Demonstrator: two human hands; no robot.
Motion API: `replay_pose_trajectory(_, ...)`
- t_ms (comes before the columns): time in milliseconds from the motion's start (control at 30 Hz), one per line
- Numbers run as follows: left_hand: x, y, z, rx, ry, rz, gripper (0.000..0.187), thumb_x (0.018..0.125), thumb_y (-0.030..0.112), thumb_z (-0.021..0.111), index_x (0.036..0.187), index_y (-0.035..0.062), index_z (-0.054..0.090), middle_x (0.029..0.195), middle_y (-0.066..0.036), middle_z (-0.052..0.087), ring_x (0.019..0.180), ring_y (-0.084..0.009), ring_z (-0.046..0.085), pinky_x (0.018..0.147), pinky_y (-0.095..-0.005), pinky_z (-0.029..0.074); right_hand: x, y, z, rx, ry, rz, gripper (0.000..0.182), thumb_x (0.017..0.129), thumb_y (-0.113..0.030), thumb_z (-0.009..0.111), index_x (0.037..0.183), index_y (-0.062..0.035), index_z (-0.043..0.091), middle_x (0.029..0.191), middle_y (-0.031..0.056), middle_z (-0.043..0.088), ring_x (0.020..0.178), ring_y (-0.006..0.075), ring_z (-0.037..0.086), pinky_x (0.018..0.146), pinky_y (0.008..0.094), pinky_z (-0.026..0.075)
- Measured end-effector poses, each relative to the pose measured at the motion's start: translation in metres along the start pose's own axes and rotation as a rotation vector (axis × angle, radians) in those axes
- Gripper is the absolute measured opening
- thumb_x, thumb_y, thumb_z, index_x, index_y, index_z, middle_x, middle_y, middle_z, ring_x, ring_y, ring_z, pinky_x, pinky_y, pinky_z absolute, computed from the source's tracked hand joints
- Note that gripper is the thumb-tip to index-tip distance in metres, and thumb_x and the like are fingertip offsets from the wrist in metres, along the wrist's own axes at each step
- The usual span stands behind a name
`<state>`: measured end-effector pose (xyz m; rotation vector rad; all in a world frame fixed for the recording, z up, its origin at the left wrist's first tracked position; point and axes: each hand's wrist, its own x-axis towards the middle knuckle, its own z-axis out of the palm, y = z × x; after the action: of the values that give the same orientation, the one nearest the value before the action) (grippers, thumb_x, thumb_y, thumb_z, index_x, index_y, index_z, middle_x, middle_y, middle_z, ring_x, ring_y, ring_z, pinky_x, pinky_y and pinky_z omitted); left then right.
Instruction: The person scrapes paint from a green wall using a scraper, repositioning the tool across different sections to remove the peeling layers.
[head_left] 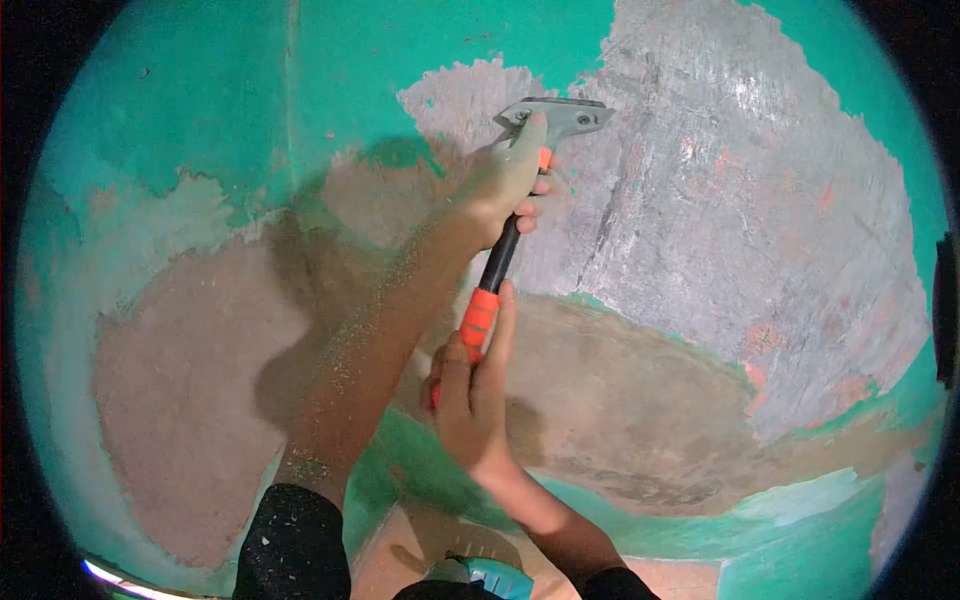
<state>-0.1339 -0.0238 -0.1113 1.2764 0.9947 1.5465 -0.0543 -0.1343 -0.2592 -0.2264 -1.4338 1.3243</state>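
A long-handled scraper [503,255] with a wide grey metal head [560,117] lies slantwise across the view, its blade end up against the wall. My left hand [508,185] is closed round the upper handle just below the head, the thumb laid along the neck. Lower down, my right hand [470,395] grips the orange end of the black and orange handle. The blade is at the top edge of a bare grey patch [740,200], beside remaining green paint [380,60]. Pale flakes cling to my left forearm.
Brown bare patches [200,390] show on the wall at left, and another [620,400] below the grey area. Beneath, a tiled floor [650,577] appears with a teal object [500,578] partly hidden by my body.
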Motion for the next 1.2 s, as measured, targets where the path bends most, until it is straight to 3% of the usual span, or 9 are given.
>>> replay_pose_trajectory(200, 0.0, 0.01, -0.005, 0.059, -0.062, 0.005, 0.054, 0.091, 0.061, 0.035, 0.088, 0.0078, 0.046, 0.061, 0.002, 0.04, 0.039, -0.0059, 0.031, 0.034, -0.0261, 0.031, 0.015, 0.016, 0.007, -0.006, 0.015, -0.123, 0.064, 0.098, -0.009, 0.033, 0.148, -0.0118, -0.007, 0.076, 0.002, 0.042, 0.052, 0.0068, 0.039, 0.045, 0.0221, 0.039)
replay_pose_trajectory(300, -0.002, 0.013, 0.001, 0.058, -0.006, -0.001, 0.054, 0.091, 0.061, 0.035, 0.087, 0.0085, 0.045, 0.061, 0.002, 0.04, 0.038, -0.0058, 0.03, 0.035, -0.0259, 0.031, 0.013, 0.011, 0.004, -0.037, 0.017, -0.097, 0.064, 0.098, -0.008, 0.033, 0.148, -0.0107, -0.007, 0.076, 0.0022, 0.042, 0.051, 0.007, 0.039, 0.044, 0.0225, 0.039)
replay_pose_trajectory(500, -0.002, 0.011, 0.001, 0.034, -0.077, -0.031, 0.052, 0.092, 0.059, 0.035, 0.087, 0.0082, 0.044, 0.061, 0.002, 0.04, 0.038, -0.006, 0.031, 0.035, -0.0256, 0.031, 0.006, 0.0, 0.008, -0.027, 0.031, -0.074, 0.063, 0.099, -0.01, 0.032, 0.148, -0.0094, -0.006, 0.074, 0.0019, 0.042, 0.049, 0.0072, 0.039, 0.043, 0.0226, 0.038)
replay_pose_trajectory(600, -0.002, 0.004, 0.005, 0.034, -0.018, -0.065, 0.052, 0.092, 0.061, 0.035, 0.087, 0.0102, 0.043, 0.057, 0.006, 0.033, 0.036, -0.0047, 0.027, 0.033, -0.0234, 0.025, 0.001, 0.003, 0.005, -0.039, 0.049, -0.055, 0.062, 0.099, -0.011, 0.032, 0.148, -0.0097, -0.006, 0.073, 0.0019, 0.042, 0.048, 0.0072, 0.039, 0.043, 0.0227, 0.038)
replay_pose_trajectory(800, -0.003, 0.014, 0.009, -0.01, -0.068, 0.0, 0.053, 0.091, 0.064, 0.036, 0.089, 0.0113, 0.043, 0.059, 0.006, 0.035, 0.036, -0.0035, 0.026, 0.033, -0.0224, 0.024, 0.008, -0.01, 0.0, -0.089, 0.026, -0.097, 0.062, 0.098, -0.01, 0.033, 0.148, -0.0097, -0.004, 0.073, 0.0018, 0.042, 0.047, 0.0063, 0.038, 0.041, 0.0221, 0.036)
replay_pose_trajectory(900, 0.003, 0.001, 0.007, 0.016, -0.02, -0.028, 0.052, 0.092, 0.059, 0.035, 0.089, 0.0081, 0.043, 0.062, 0.0, 0.04, 0.04, -0.006, 0.031, 0.036, -0.0249, 0.03, 0.0, -0.007, -0.009, -0.152, 0.039, -0.068, 0.062, 0.098, -0.01, 0.032, 0.149, -0.0095, -0.003, 0.073, 0.0013, 0.042, 0.046, 0.0058, 0.038, 0.04, 0.0215, 0.036)
replay_pose_trajectory(1000, 0.007, 0.01, 0.008, -0.058, -0.097, 0.059, 0.051, 0.092, 0.059, 0.035, 0.09, 0.0079, 0.043, 0.064, -0.001, 0.042, 0.04, -0.0066, 0.032, 0.036, -0.0255, 0.031, 0.007, -0.022, -0.01, -0.082, 0.021, -0.085, 0.061, 0.098, -0.009, 0.032, 0.149, -0.0096, -0.002, 0.071, 0.0004, 0.042, 0.046, 0.0053, 0.037, 0.04, 0.0211, 0.035)
replay_pose_trajectory(1100, 0.001, 0.005, 0.007, -0.081, -0.146, -0.001, 0.051, 0.093, 0.058, 0.035, 0.09, 0.0074, 0.044, 0.065, -0.002, 0.042, 0.041, -0.0071, 0.032, 0.038, -0.0256, 0.032, 0.003, -0.007, -0.013, -0.225, 0.066, -0.117, 0.061, 0.098, -0.009, 0.032, 0.149, -0.0094, -0.002, 0.069, -0.0003, 0.041, 0.045, 0.005, 0.037, 0.04, 0.0213, 0.035)
replay_pose_trajectory(1200, -0.003, 0.003, 0.012, -0.034, -0.041, -0.005, 0.051, 0.094, 0.058, 0.033, 0.089, 0.0077, 0.043, 0.064, -0.001, 0.041, 0.042, -0.0069, 0.032, 0.038, -0.0253, 0.031, 0.0, -0.01, -0.017, -0.227, 0.041, -0.095, 0.061, 0.098, -0.008, 0.032, 0.149, -0.0103, -0.002, 0.069, -0.0002, 0.041, 0.046, 0.0047, 0.036, 0.04, 0.0213, 0.035)
